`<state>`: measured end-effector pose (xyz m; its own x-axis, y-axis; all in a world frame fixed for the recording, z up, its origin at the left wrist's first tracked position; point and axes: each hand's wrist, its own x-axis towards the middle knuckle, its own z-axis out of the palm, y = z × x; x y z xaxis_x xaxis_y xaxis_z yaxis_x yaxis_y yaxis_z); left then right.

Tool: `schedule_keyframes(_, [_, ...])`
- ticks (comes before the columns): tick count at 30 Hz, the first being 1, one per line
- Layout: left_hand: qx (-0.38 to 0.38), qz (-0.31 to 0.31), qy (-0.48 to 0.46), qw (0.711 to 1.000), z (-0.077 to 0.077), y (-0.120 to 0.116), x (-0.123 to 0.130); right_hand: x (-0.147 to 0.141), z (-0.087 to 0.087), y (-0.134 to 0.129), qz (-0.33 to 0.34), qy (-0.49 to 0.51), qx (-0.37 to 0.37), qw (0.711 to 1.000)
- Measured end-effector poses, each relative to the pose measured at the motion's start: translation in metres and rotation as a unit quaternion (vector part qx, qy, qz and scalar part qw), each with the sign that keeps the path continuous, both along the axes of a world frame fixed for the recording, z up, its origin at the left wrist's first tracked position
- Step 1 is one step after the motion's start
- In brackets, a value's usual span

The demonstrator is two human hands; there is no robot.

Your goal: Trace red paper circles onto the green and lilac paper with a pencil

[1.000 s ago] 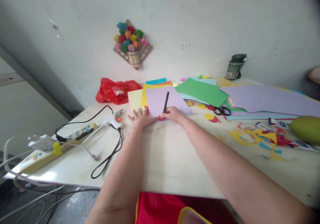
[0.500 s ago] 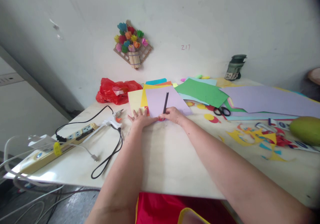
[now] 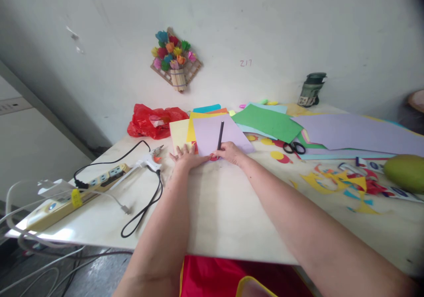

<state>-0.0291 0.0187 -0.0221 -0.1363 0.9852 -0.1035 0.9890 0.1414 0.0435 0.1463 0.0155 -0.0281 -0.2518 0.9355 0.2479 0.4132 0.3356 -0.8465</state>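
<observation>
In my right hand (image 3: 231,153) is a dark pencil-like pen (image 3: 221,133), held nearly upright with its tip down at the near edge of a lilac paper sheet (image 3: 212,131). A small red paper piece (image 3: 214,158) shows under the fingers of both hands on that edge. My left hand (image 3: 186,158) lies flat with its fingers spread, its thumb reaching to the red piece. Beneath the left fingers are a cream sheet (image 3: 177,133) and a yellow sheet (image 3: 192,129). The pen's tip is mostly hidden by my right fingers.
To the left lie a power strip (image 3: 89,191), a white glue gun (image 3: 147,161) and loose cables. A red plastic bag (image 3: 152,122) sits behind. On the right are black-handled scissors (image 3: 294,147), green paper (image 3: 268,122), yellow scraps (image 3: 318,182), a green fruit (image 3: 406,173) and a bottle (image 3: 312,90).
The pen has shifted very slightly at its tip, with the right hand barely moving. My left hand stays in place on the paper.
</observation>
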Motion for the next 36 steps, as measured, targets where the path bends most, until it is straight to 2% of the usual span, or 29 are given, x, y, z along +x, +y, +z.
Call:
schedule_keyframes(6, [-0.002, 0.000, 0.001, 1.000, 0.002, -0.002, 0.001, 0.001, 0.001, -0.001, -0.008, 0.019, 0.008, 1.000])
schedule_keyframes(10, [0.004, -0.004, -0.001, 1.000, 0.002, -0.003, 0.000, -0.005, 0.006, -0.005, -0.002, 0.087, 0.038, 0.995])
schedule_keyframes(14, [0.007, -0.002, 0.000, 1.000, 0.002, -0.004, 0.002, -0.015, 0.008, -0.007, 0.012, 0.126, -0.014, 0.992])
schedule_keyframes(17, [0.009, 0.004, 0.001, 1.000, 0.003, -0.005, 0.003, -0.017, 0.006, -0.005, 0.007, 0.110, -0.038, 0.993])
schedule_keyframes(23, [-0.028, -0.003, -0.027, 0.999, 0.010, -0.006, 0.000, -0.014, -0.005, 0.003, -0.005, 0.020, 0.012, 1.000])
schedule_keyframes(29, [-0.052, -0.059, -0.031, 0.996, 0.021, -0.015, -0.005, -0.016, -0.014, 0.009, -0.014, -0.016, 0.053, 0.998])
schedule_keyframes(36, [-0.063, -0.102, -0.017, 0.993, 0.025, -0.021, -0.007, -0.018, -0.013, 0.008, -0.032, -0.056, 0.062, 0.996])
